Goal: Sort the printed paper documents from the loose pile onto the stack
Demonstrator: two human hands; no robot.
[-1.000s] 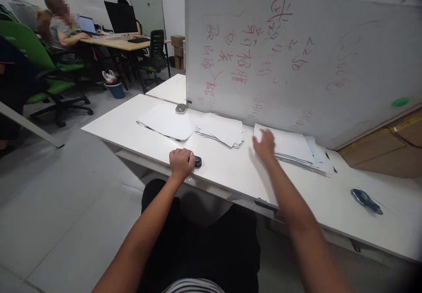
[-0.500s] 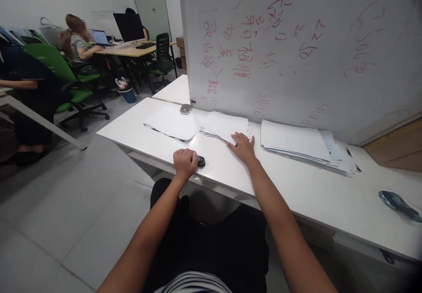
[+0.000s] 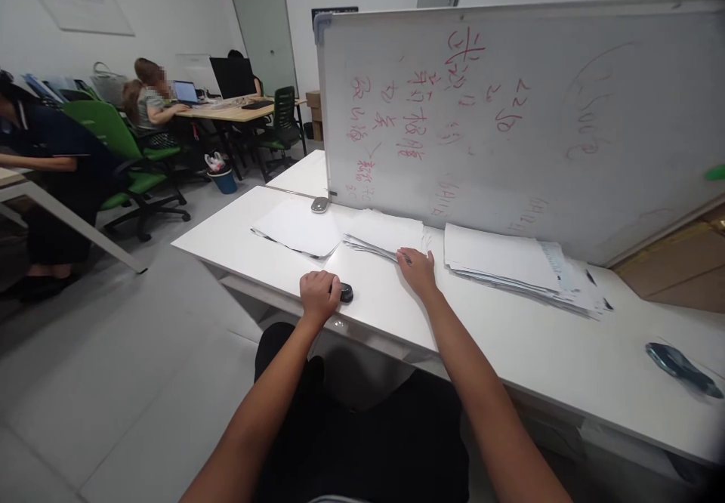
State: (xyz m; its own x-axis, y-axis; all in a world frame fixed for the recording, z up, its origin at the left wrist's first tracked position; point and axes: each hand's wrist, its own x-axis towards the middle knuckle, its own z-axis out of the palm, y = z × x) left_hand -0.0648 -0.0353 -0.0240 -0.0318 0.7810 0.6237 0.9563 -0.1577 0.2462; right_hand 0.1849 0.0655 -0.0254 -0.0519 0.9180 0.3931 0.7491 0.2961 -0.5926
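Note:
My left hand [image 3: 318, 296] is closed over a small black object [image 3: 345, 292] near the front edge of the white table [image 3: 526, 352]; what the object is I cannot make out. My right hand [image 3: 418, 269] lies on the table with its fingers touching the near edge of the middle paper stack [image 3: 385, 232]. A larger paper stack [image 3: 510, 261] lies to its right, and a loose sheet [image 3: 297, 227] lies to its left.
A whiteboard [image 3: 510, 110] with red writing stands along the back of the table. A dark blue object [image 3: 683, 367] lies at the right end. A small grey disc [image 3: 319, 205] sits by the board's corner. People sit at desks on green chairs [image 3: 121, 148] at the left.
My right hand has moved left from the large right stack to the edge of the middle stack. My left hand has stayed on the black object. The view has tilted up.

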